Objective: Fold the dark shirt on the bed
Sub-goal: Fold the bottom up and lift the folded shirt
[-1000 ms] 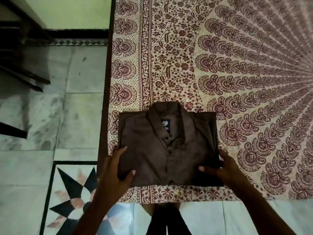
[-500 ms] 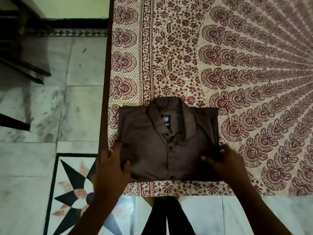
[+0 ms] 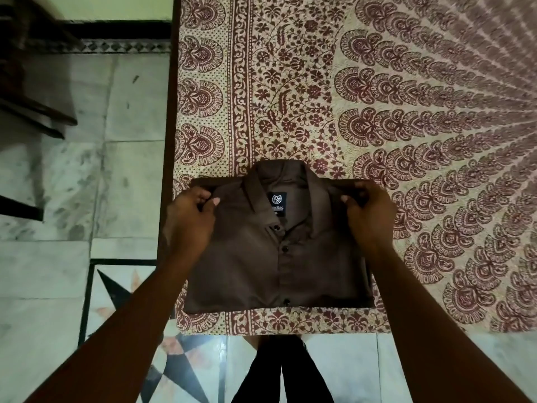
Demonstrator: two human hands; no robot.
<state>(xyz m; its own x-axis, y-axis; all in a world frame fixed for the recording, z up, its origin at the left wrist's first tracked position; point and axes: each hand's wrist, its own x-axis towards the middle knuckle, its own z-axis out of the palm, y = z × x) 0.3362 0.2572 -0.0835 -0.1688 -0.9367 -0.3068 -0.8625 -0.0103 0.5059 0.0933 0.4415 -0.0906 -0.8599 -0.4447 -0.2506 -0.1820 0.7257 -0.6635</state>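
The dark shirt (image 3: 261, 266) lies folded as a rectangle at the near left corner of the bed (image 3: 305, 91), collar on the far side. My left hand (image 3: 189, 219) pinches its far left shoulder with curled fingers, and my right hand (image 3: 370, 213) pinches the far right shoulder.

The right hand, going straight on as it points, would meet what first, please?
Probably only the patterned bedsheet beyond the dark shirt's far edge, which the right hand grips.
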